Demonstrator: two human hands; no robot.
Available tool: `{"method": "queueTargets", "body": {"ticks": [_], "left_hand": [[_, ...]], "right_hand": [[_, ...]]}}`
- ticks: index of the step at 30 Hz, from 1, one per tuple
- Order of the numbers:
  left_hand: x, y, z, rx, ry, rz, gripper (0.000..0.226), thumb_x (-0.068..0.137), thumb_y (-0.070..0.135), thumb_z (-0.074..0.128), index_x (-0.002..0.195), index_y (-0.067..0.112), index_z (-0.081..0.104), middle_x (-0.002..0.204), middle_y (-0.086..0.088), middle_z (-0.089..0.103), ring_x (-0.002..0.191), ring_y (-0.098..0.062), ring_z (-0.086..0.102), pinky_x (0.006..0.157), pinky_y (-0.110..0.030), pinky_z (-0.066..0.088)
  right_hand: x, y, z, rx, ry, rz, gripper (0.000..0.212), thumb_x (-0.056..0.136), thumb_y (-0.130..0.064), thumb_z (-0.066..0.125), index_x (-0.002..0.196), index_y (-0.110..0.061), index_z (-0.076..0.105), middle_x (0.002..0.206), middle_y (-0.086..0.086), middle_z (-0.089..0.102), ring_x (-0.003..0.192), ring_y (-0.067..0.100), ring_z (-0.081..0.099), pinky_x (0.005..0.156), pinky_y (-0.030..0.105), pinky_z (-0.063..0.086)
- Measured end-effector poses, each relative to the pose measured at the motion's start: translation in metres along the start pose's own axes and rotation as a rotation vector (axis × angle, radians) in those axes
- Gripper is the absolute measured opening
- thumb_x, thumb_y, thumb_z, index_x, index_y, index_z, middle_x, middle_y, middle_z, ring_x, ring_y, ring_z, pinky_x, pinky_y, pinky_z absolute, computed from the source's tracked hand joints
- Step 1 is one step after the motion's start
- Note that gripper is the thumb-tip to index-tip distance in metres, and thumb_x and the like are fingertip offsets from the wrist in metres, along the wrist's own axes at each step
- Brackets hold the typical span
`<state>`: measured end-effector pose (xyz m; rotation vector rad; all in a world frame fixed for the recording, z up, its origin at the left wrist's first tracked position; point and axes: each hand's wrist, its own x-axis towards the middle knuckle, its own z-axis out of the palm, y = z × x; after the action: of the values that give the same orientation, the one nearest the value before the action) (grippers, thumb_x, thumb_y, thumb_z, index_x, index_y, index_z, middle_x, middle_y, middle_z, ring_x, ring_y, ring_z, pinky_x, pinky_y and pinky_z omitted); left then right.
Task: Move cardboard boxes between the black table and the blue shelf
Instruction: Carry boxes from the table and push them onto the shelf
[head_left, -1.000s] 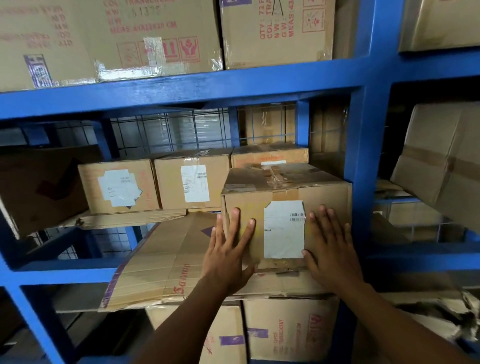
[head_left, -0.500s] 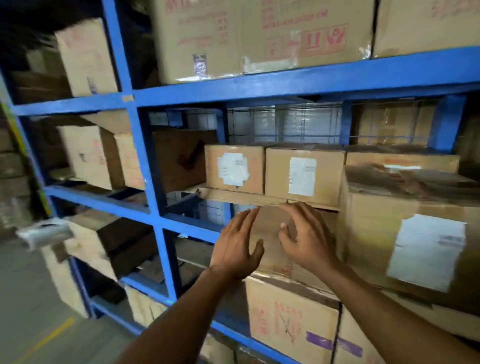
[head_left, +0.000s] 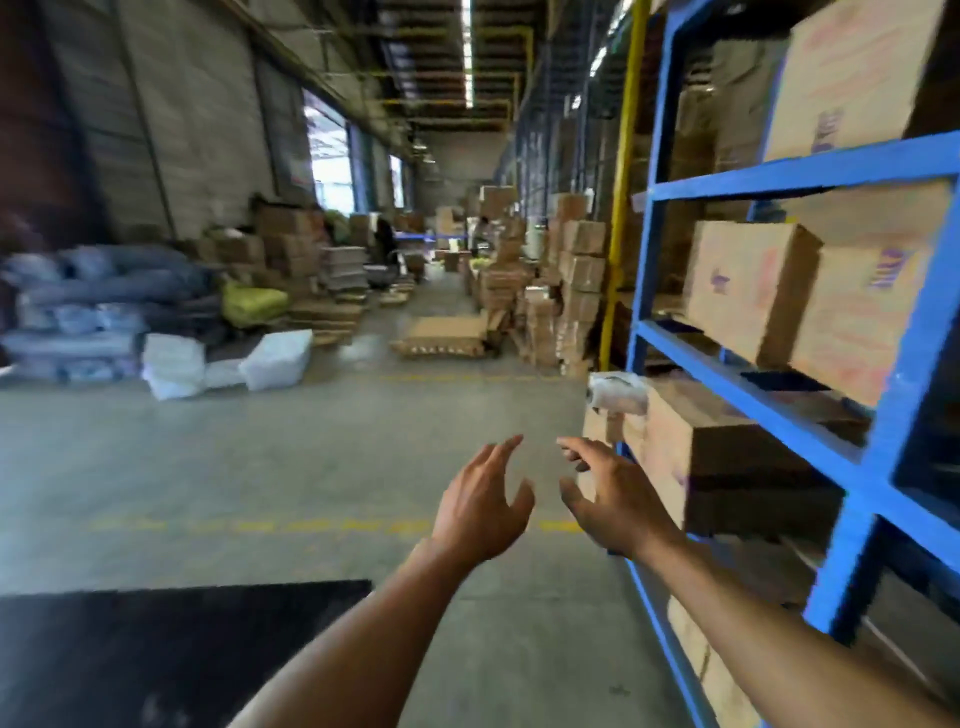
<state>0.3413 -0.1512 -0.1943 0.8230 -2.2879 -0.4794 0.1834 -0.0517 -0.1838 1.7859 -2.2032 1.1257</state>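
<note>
Both hands have left the shelf boxes; left hand (head_left: 480, 506) and right hand (head_left: 615, 501) spread, empty, beside blue shelf (head_left: 727, 176).

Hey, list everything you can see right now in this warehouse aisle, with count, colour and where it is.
blue shelf: one, blue, right side
cardboard boxes: several, brown, on the shelf levels
black table: one, black, lower left corner
yellow post: one, yellow, just beyond the shelf
stacked cartons: many, brown, far down the aisle
flattened cardboard: one pile, brown, floor mid-aisle
white bags: about three, white, floor at left
grey sacks: one pile, grey, left wall
left hand: one, open, empty, over the floor
right hand: one, open, empty, beside the shelf
</note>
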Motion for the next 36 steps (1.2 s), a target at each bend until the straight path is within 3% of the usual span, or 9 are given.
{"method": "queueTargets", "body": {"ticks": [5, 12, 20, 25, 30, 32, 36], "left_hand": [[-0.08, -0.072, -0.076, 0.108, 0.213, -0.389, 0.056, 0.091, 0.033, 0.062, 0.145, 0.024, 0.051, 0.143, 0.003, 0.059, 0.125, -0.02, 0.06, 0.102, -0.03, 0.046], [-0.24, -0.098, -0.158, 0.197, 0.496, -0.937, 0.056, 0.082, 0.047, 0.055, 0.136, 0.034, 0.055, 0.131, 0.005, 0.067, 0.116, -0.02, 0.065, 0.1, -0.038, 0.052], [-0.361, -0.117, -0.209, 0.185, 0.746, -1.329, 0.051, 0.09, 0.039, 0.064, 0.138, 0.025, 0.056, 0.133, -0.003, 0.065, 0.12, -0.024, 0.062, 0.103, -0.039, 0.05], [-0.398, -0.183, -0.237, 0.181, 0.82, -1.46, 0.054, 0.091, 0.035, 0.065, 0.141, 0.018, 0.053, 0.141, -0.01, 0.059, 0.131, -0.028, 0.054, 0.108, -0.035, 0.044], [-0.418, -0.27, -0.259, 0.208, 0.88, -1.601, 0.065, 0.094, 0.037, 0.061, 0.151, 0.014, 0.041, 0.154, -0.013, 0.042, 0.144, -0.031, 0.035, 0.118, -0.036, 0.027], [-0.424, -0.298, -0.262, 0.304, 0.836, -1.66, 0.066, 0.094, 0.042, 0.057, 0.152, 0.016, 0.038, 0.156, -0.01, 0.041, 0.149, -0.031, 0.027, 0.122, -0.038, 0.019], [-0.431, -0.333, -0.254, 0.43, 0.648, -1.719, 0.068, 0.094, 0.048, 0.052, 0.154, 0.019, 0.037, 0.164, -0.009, 0.031, 0.156, -0.025, 0.011, 0.127, -0.043, 0.002]], "right_hand": [[0.033, -0.072, 0.09, 0.158, -0.241, -0.251, 0.047, 0.086, -0.027, 0.062, 0.133, -0.024, 0.056, 0.116, 0.0, 0.065, 0.102, 0.014, 0.062, 0.088, 0.033, 0.05], [-0.004, -0.183, 0.173, 0.399, -0.597, -0.529, 0.045, 0.087, -0.025, 0.067, 0.13, -0.022, 0.057, 0.115, 0.0, 0.068, 0.1, 0.016, 0.066, 0.089, 0.034, 0.052], [-0.06, -0.287, 0.262, 0.56, -0.879, -0.547, 0.041, 0.085, -0.03, 0.068, 0.125, -0.022, 0.062, 0.117, 0.001, 0.069, 0.103, 0.016, 0.066, 0.093, 0.032, 0.051], [-0.07, -0.346, 0.343, 0.468, -0.997, -0.585, 0.051, 0.085, -0.038, 0.066, 0.134, -0.027, 0.055, 0.134, 0.002, 0.059, 0.124, 0.02, 0.056, 0.105, 0.038, 0.045], [-0.06, -0.401, 0.436, 0.417, -1.053, -0.478, 0.058, 0.087, -0.037, 0.067, 0.14, -0.022, 0.05, 0.138, 0.011, 0.055, 0.128, 0.026, 0.052, 0.106, 0.035, 0.042], [-0.057, -0.415, 0.469, 0.4, -1.048, -0.471, 0.06, 0.088, -0.038, 0.066, 0.143, -0.024, 0.046, 0.148, 0.013, 0.046, 0.137, 0.028, 0.043, 0.111, 0.038, 0.036], [-0.057, -0.434, 0.515, 0.204, -1.03, -0.629, 0.067, 0.09, -0.055, 0.056, 0.151, -0.043, 0.029, 0.166, 0.008, -0.001, 0.153, 0.029, -0.002, 0.119, 0.053, 0.015]]}}
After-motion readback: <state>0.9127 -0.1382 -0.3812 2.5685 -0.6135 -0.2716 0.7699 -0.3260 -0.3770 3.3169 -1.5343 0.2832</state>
